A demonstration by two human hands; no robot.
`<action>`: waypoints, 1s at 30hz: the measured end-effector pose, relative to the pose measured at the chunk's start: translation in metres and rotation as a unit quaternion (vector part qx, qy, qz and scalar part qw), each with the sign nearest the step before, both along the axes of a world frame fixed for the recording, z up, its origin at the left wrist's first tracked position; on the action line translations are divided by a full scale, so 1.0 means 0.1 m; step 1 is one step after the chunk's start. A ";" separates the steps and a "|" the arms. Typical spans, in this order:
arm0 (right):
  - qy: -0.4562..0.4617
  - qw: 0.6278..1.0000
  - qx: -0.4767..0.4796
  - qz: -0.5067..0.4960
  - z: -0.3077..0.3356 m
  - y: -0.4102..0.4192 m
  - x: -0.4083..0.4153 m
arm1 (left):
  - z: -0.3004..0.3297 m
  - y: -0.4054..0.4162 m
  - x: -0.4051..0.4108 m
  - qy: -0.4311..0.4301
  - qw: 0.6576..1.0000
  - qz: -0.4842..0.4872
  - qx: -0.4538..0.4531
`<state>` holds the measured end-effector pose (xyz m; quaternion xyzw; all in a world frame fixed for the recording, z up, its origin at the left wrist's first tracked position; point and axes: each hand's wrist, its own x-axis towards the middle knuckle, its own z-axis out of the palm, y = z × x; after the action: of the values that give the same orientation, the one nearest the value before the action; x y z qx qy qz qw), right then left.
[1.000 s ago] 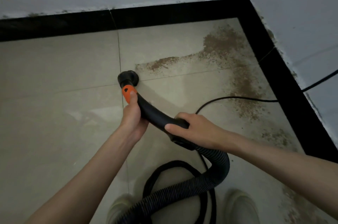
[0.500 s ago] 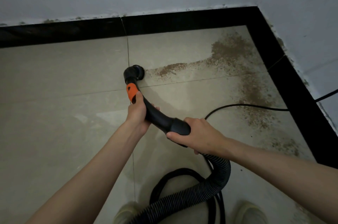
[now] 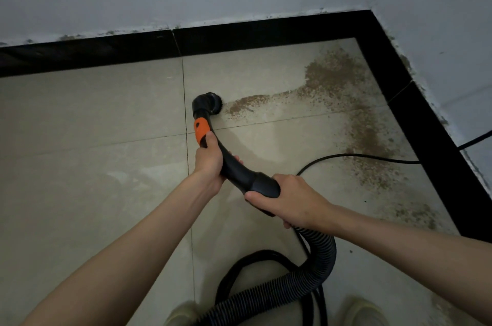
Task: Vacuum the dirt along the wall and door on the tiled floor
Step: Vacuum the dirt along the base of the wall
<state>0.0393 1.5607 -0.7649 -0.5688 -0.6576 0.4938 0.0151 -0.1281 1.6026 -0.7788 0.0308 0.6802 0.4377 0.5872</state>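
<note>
A black vacuum wand (image 3: 234, 166) with an orange band (image 3: 201, 129) ends in a round brush nozzle (image 3: 210, 102) that rests on the beige tiled floor (image 3: 93, 126). My left hand (image 3: 209, 159) grips the wand just below the orange band. My right hand (image 3: 290, 199) grips the thicker handle end, where the ribbed hose (image 3: 316, 272) begins. Brown dirt (image 3: 330, 86) spreads from just right of the nozzle into the corner and down along the right wall.
Black skirting (image 3: 87, 55) runs along the far wall and the right wall (image 3: 431, 134), meeting in a corner. A thin black power cable (image 3: 359, 156) crosses the dirt toward the right wall. The hose coils near my two shoes (image 3: 364, 311) at the bottom.
The nozzle has slid right across the tile joint to the left end of the dirt streak. Both hands moved with the wand.
</note>
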 end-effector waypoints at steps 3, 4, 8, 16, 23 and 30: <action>0.011 1.000 0.000 -0.003 0.00 0.00 0.07 | 0.02 0.04 0.08 0.000 1.000 -0.009 -0.007; 0.016 1.000 0.000 -0.005 0.00 0.00 0.09 | 0.02 0.04 0.10 0.001 1.000 -0.012 -0.011; 0.033 0.999 0.007 -0.038 -0.01 -0.03 0.19 | 0.05 0.08 0.21 0.007 0.999 -0.033 -0.016; 0.059 0.995 0.005 -0.084 -0.10 0.03 0.36 | 0.13 0.26 0.44 0.034 0.997 -0.072 -0.023; 0.085 0.985 0.003 -0.148 -0.11 0.11 0.54 | 0.13 0.51 0.73 0.074 0.990 -0.120 -0.018; 0.088 0.980 0.006 -0.176 -0.11 0.10 0.66 | 0.09 0.63 0.89 0.087 0.985 -0.149 -0.022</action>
<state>0.1049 1.5709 -0.7761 -0.6302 -0.5461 0.5273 0.1627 -0.0394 1.6655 -0.7697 0.1566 0.7259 0.3255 0.5853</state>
